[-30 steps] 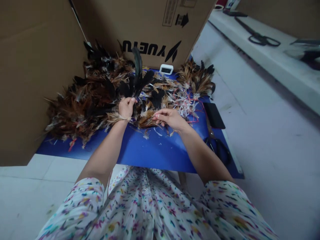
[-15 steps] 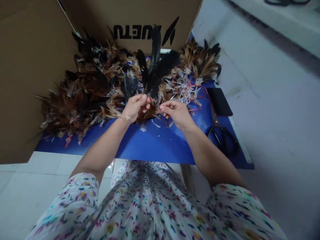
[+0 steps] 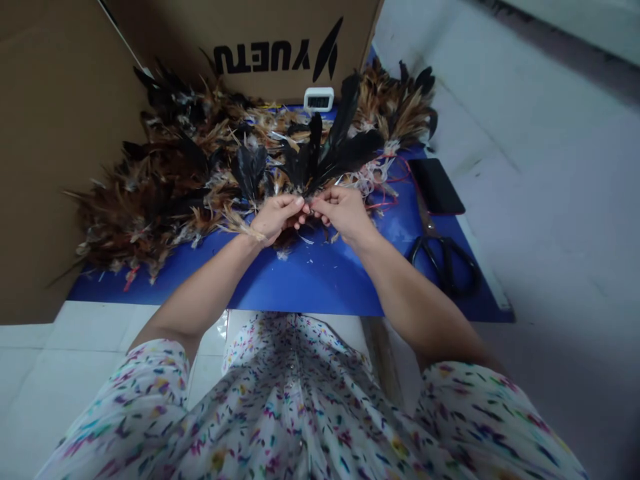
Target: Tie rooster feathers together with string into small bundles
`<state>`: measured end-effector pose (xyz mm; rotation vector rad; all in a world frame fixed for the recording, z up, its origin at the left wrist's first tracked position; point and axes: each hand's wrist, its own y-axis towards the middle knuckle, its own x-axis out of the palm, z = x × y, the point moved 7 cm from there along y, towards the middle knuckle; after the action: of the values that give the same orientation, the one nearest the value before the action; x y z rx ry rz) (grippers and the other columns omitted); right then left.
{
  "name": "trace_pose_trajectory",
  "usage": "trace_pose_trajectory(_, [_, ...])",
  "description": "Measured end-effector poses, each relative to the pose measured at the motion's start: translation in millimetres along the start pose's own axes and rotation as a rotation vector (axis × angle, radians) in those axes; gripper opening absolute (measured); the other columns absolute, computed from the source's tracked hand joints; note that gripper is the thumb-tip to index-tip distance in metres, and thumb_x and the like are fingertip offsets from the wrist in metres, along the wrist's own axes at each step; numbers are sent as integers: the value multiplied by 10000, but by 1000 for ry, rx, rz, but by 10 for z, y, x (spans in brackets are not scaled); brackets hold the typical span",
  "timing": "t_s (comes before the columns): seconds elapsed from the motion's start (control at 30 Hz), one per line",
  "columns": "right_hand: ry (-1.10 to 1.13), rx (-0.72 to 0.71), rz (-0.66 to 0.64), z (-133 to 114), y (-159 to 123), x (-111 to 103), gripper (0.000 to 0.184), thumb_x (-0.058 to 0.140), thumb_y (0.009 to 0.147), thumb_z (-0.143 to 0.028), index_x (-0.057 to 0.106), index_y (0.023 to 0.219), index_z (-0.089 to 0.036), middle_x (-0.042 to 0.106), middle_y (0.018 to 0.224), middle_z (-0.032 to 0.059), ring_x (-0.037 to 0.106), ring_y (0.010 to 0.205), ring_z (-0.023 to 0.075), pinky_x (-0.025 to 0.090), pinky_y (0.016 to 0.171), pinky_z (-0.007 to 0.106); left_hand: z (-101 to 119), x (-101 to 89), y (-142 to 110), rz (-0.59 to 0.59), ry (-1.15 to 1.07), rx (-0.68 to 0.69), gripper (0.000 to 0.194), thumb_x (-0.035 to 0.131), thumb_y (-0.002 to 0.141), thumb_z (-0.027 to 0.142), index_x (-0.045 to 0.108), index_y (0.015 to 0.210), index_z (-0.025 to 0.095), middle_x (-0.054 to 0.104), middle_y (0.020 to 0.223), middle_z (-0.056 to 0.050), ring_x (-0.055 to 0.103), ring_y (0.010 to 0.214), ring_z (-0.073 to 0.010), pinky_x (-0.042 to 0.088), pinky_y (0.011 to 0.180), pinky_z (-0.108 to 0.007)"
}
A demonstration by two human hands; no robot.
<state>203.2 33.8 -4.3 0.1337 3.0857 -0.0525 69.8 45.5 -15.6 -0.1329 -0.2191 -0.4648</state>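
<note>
A fanned bunch of long black feathers (image 3: 327,160) stands up from between my hands. My left hand (image 3: 277,217) is closed, its thumb and forefinger pinching the bunch at the quill ends. Right beside it, my right hand (image 3: 346,212) is also closed in a pinch at the same quill ends, with the fingertips of both hands almost touching. Whether a thread lies between the fingers is hidden. Another small black feather bunch (image 3: 249,170) lies just behind my left hand.
Brown and black feathers (image 3: 135,207) are heaped across the blue table (image 3: 310,287). Tangled white and red strings (image 3: 375,177) lie to the right, near a black phone (image 3: 437,187) and black-handled scissors (image 3: 445,263). A white digital timer (image 3: 319,99) stands before a cardboard box (image 3: 270,27).
My right hand has moved left to meet my left hand at the quill ends. The black feathers now lean to the right, and the white timer behind them has come into view.
</note>
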Motion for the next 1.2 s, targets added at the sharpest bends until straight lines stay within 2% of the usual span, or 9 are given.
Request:
trace_pose_trajectory(0.3, [81, 63, -73, -28, -34, 1, 183, 704, 802, -201, 604, 652, -172, 612, 542, -35, 473, 415, 43, 343, 410, 181, 8, -140, 38, 115, -69, 8, 312, 698, 885, 377, 670, 707, 123, 579, 573, -9, 527, 494, -73, 462, 547, -230])
trace_pose_trajectory(0.4, [18, 8, -53, -30, -18, -20, 233, 694, 818, -255, 599, 619, -177, 594, 520, -34, 451, 414, 49, 336, 426, 197, -20, -96, 26, 64, -107, -30, 299, 713, 874, 383, 669, 736, 121, 630, 625, -28, 594, 553, -85, 500, 585, -226])
trace_pose_trajectory(0.57, [-192, -163, 39, -101, -9, -77, 356, 674, 839, -302, 563, 520, -188, 524, 455, -45, 415, 434, 65, 344, 494, 232, -83, 34, -3, -76, -173, -68, 297, 752, 837, 382, 674, 718, 121, 692, 682, -56, 674, 644, -106, 538, 609, -206])
trace_pose_trajectory(0.7, [-303, -229, 61, -111, -1, -90, 438, 646, 854, -306, 521, 448, -197, 484, 422, -39, 418, 450, 82, 344, 533, 257, -138, 58, 12, -105, -210, -85, 284, 748, 840, 365, 687, 727, 111, 715, 700, -74, 695, 665, -113, 552, 618, -200])
trace_pose_trajectory(0.97, [-245, -202, 7, 35, 66, -83, 494, 556, 905, -506, 532, 513, -207, 505, 489, -22, 445, 491, 102, 371, 562, 259, -181, 22, 14, -38, -230, -157, 251, 675, 901, 302, 687, 752, 100, 726, 719, -103, 712, 676, -139, 577, 686, -262])
trace_pose_trajectory(1.2, [-274, -262, -10, -25, 48, -64, 615, 542, 820, -738, 462, 516, -209, 411, 496, -38, 375, 505, 95, 314, 536, 261, -130, 69, -28, 15, -306, -191, 292, 570, 965, 233, 645, 718, 95, 708, 687, -80, 714, 656, -116, 571, 660, -220])
